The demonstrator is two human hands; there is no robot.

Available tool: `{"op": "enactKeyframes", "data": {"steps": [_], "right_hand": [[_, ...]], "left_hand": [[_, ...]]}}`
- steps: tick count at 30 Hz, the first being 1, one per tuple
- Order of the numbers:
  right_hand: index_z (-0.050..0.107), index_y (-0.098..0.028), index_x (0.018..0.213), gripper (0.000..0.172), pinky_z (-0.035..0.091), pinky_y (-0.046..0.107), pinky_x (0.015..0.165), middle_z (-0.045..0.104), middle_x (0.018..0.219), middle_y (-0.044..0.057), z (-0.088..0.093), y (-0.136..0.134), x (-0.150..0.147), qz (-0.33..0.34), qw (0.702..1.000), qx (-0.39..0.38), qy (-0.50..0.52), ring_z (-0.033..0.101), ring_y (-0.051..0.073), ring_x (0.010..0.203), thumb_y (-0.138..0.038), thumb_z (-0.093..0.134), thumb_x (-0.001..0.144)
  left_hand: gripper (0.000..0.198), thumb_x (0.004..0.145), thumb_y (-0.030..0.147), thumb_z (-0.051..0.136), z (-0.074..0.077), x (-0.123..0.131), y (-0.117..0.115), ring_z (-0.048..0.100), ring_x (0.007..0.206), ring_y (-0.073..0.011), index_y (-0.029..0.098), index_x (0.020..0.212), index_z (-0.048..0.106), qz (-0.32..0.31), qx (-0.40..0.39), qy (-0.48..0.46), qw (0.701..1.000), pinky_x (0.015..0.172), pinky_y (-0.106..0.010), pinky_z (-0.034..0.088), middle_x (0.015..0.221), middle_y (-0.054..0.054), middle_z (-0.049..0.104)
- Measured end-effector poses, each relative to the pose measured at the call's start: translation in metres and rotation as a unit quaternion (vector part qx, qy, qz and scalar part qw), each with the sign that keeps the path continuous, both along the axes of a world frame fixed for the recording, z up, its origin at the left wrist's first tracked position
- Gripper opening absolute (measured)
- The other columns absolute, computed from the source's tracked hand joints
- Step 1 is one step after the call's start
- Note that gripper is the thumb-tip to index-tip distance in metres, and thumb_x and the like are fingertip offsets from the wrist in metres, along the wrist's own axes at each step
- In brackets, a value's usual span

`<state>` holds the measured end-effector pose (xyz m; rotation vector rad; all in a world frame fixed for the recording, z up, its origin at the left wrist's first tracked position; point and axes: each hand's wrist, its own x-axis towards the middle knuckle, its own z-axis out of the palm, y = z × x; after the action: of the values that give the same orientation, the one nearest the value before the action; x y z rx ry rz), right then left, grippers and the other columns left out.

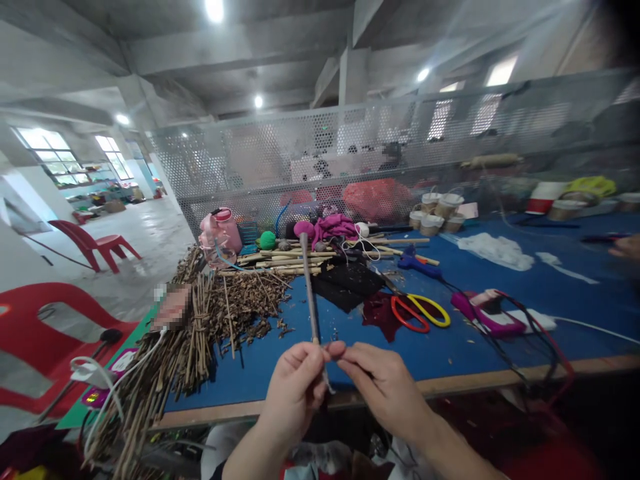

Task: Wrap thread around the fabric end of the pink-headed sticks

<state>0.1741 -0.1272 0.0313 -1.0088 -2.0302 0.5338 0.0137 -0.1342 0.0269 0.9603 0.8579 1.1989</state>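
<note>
The thin stick stands nearly upright over the near edge of the table, its tip leaning toward 11 o'clock. My left hand is closed around its lower end. My right hand pinches the same end between thumb and forefinger, touching the left. With the grip so low, I judge the long free length could bend or snap under an uneven squeeze. If it slips, it may vanish among the heap of twigs at 9 o'clock or strike the scissors at 2 o'clock.
</note>
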Motion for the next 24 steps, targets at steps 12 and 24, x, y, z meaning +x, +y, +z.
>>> {"op": "enactKeyframes", "data": {"steps": [12,24], "right_hand": [[0.069,-0.017,0.078,0.011,0.037,0.021,0.054,0.057,0.063,0.0,0.008,0.002,0.005,0.037,0.98,-0.175,0.083,0.049,0.01,0.059,-0.024,0.062,0.075],[0.062,-0.014,0.066,0.036,0.015,0.012,0.034,0.045,0.045,-0.005,-0.016,-0.006,-0.025,0.049,0.732,-0.482,0.479,0.029,0.001,0.037,-0.042,0.08,0.053]], "left_hand": [[0.026,0.088,0.032,0.041,0.017,-0.005,-0.015,0.047,0.064,-0.01,0.015,0.079,0.058,-0.058,0.22,0.319,0.92,0.06,-0.02,0.035,0.07,-0.002,0.056],[0.046,0.067,0.029,0.073,-0.005,0.008,-0.006,0.05,0.058,-0.0086,0.023,0.106,0.051,0.017,0.111,-0.189,0.975,0.058,-0.019,0.041,0.058,0.005,0.054]]}}
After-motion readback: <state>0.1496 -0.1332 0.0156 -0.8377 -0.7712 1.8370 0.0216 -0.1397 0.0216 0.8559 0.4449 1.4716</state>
